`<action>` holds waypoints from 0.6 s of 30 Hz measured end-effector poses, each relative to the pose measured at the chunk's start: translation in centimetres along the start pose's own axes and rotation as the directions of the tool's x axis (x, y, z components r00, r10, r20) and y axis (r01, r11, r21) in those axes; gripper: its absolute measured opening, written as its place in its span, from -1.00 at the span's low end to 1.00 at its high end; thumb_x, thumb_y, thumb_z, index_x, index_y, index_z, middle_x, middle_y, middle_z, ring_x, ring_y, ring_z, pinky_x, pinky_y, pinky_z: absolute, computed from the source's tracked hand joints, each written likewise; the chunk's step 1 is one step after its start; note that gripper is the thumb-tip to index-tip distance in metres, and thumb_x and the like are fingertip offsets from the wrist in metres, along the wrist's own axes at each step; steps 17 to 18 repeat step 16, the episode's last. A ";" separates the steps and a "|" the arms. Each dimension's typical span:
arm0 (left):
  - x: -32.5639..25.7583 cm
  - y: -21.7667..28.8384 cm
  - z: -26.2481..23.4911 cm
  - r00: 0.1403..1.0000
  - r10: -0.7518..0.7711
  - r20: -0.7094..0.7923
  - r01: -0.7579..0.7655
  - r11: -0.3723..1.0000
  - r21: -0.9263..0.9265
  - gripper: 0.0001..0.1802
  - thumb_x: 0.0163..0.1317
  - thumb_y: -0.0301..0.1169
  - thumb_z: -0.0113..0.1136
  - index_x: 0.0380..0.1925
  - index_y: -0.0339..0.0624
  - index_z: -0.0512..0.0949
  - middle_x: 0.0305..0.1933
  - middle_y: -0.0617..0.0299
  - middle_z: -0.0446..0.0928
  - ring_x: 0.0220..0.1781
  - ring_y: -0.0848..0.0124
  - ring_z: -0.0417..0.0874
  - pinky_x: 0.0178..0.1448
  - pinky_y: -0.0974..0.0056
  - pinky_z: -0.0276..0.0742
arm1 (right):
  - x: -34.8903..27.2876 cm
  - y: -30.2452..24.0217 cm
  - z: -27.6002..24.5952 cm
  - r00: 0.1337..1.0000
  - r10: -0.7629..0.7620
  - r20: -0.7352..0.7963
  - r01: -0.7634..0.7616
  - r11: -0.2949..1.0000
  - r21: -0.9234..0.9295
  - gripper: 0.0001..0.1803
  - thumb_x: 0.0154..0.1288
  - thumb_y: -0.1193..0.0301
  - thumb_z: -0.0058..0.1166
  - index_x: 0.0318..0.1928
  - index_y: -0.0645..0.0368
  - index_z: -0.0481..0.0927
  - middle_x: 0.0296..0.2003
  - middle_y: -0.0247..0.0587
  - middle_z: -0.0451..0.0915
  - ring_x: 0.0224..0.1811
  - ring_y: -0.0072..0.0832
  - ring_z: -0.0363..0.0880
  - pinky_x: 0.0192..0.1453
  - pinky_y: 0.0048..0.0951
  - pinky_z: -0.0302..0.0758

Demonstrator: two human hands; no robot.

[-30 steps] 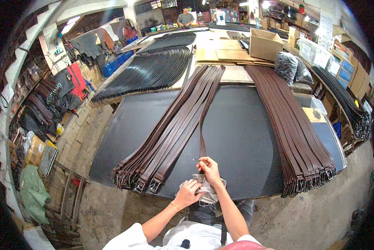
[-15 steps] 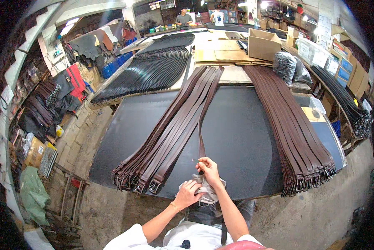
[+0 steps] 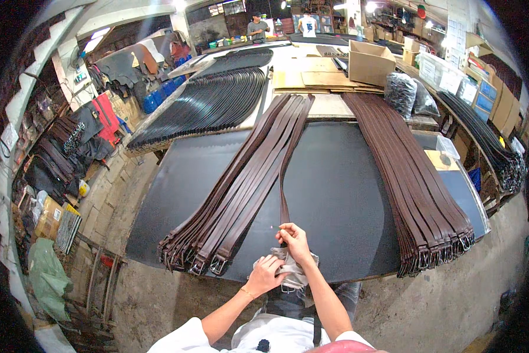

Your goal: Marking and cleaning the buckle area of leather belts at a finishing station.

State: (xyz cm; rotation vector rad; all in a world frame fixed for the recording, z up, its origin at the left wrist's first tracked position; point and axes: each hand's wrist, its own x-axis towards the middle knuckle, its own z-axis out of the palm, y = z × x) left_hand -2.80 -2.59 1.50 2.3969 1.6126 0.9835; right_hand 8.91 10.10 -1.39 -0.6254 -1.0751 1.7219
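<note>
A single brown leather belt (image 3: 284, 182) lies lengthwise down the middle of the dark table (image 3: 347, 194), its buckle end at the near edge. My right hand (image 3: 294, 240) pinches this belt near that end. My left hand (image 3: 267, 274) holds a grey cloth (image 3: 292, 271) bunched around the belt just below my right hand. A metal buckle (image 3: 288, 288) hangs under the cloth. To the left lies a fanned pile of brown belts (image 3: 235, 194). To the right lies a larger row of brown belts (image 3: 414, 188) with buckles at the near edge.
Black belts (image 3: 208, 100) cover a table behind on the left. Cardboard sheets and an open box (image 3: 367, 62) sit further back, beside dark plastic bags (image 3: 408, 94). More black belts (image 3: 488, 147) lie on the right. Two people (image 3: 282, 25) stand far off. Bags hang on the left wall.
</note>
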 end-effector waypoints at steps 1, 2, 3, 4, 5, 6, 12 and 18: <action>0.0 0.0 0.0 1.000 0.001 0.000 -0.001 1.000 0.000 -0.66 0.04 -0.23 0.44 -0.27 -0.19 0.60 -0.28 0.11 0.56 -0.19 0.14 0.58 -0.07 0.13 0.46 | 0.0 0.0 0.0 1.000 0.002 -0.005 -0.002 1.000 0.008 -0.84 0.45 0.51 0.09 -0.04 0.31 0.55 -0.33 -0.24 0.66 -0.35 -0.61 0.56 -0.20 -0.56 0.52; 0.0 0.0 0.0 1.000 0.007 0.002 -0.007 1.000 0.004 -0.65 0.02 -0.25 0.45 -0.26 -0.21 0.60 -0.28 0.11 0.55 -0.19 0.13 0.58 -0.08 0.12 0.47 | 0.0 0.0 0.0 1.000 0.002 -0.005 -0.002 1.000 0.008 -0.84 0.45 0.51 0.09 -0.04 0.31 0.55 -0.33 -0.24 0.66 -0.35 -0.61 0.56 -0.20 -0.56 0.52; 0.0 -0.1 0.0 1.000 0.014 0.004 -0.014 1.000 0.008 -0.63 0.00 -0.27 0.47 -0.25 -0.22 0.59 -0.28 0.11 0.55 -0.20 0.12 0.58 -0.08 0.12 0.49 | 0.0 0.0 -0.1 1.000 0.000 -0.003 0.000 1.000 0.002 -0.84 0.45 0.51 0.09 -0.03 0.31 0.55 -0.33 -0.24 0.66 -0.35 -0.61 0.56 -0.20 -0.56 0.52; 0.0 -0.1 0.0 1.000 0.014 0.004 -0.014 1.000 0.008 -0.63 0.00 -0.27 0.47 -0.25 -0.22 0.59 -0.28 0.11 0.55 -0.20 0.12 0.58 -0.08 0.12 0.49 | 0.0 0.0 -0.1 1.000 -0.002 0.000 0.002 1.000 -0.004 -0.83 0.44 0.51 0.09 -0.03 0.31 0.55 -0.33 -0.24 0.66 -0.35 -0.61 0.56 -0.20 -0.56 0.52; 0.0 -0.2 0.1 1.000 0.021 -0.003 -0.021 1.000 0.005 -0.63 0.00 -0.28 0.47 -0.25 -0.22 0.59 -0.29 0.11 0.54 -0.20 0.12 0.58 -0.08 0.12 0.49 | 0.0 0.1 -0.1 1.000 -0.003 -0.001 0.003 1.000 -0.004 -0.83 0.44 0.51 0.09 -0.03 0.31 0.55 -0.33 -0.24 0.66 -0.35 -0.61 0.56 -0.20 -0.56 0.52; 0.0 -0.2 0.1 1.000 0.028 -0.010 -0.027 1.000 0.002 -0.63 0.00 -0.28 0.46 -0.25 -0.22 0.58 -0.30 0.11 0.54 -0.20 0.11 0.58 -0.08 0.13 0.48 | 0.1 0.2 -0.2 1.000 -0.004 0.000 0.004 1.000 0.006 -0.83 0.44 0.51 0.09 -0.03 0.31 0.55 -0.33 -0.23 0.66 -0.35 -0.61 0.56 -0.20 -0.56 0.52; 0.2 0.1 -0.2 1.000 0.018 -0.012 -0.018 1.000 0.003 -0.63 0.00 -0.26 0.47 -0.26 -0.21 0.58 -0.32 0.12 0.52 -0.23 0.12 0.57 -0.10 0.13 0.47 | 0.1 0.2 -0.3 1.000 -0.015 0.012 0.015 1.000 0.003 -0.83 0.44 0.51 0.09 -0.03 0.32 0.55 -0.32 -0.23 0.66 -0.35 -0.61 0.56 -0.20 -0.56 0.52; 0.1 -0.1 0.0 0.999 0.029 -0.021 -0.029 0.999 0.015 -0.63 0.00 -0.25 0.48 -0.26 -0.20 0.58 -0.33 0.12 0.52 -0.25 0.13 0.56 -0.11 0.13 0.47 | 0.2 0.4 -0.4 1.000 -0.013 0.014 0.013 1.000 -0.026 -0.83 0.45 0.51 0.08 -0.02 0.31 0.55 -0.32 -0.22 0.66 -0.35 -0.60 0.56 -0.19 -0.54 0.53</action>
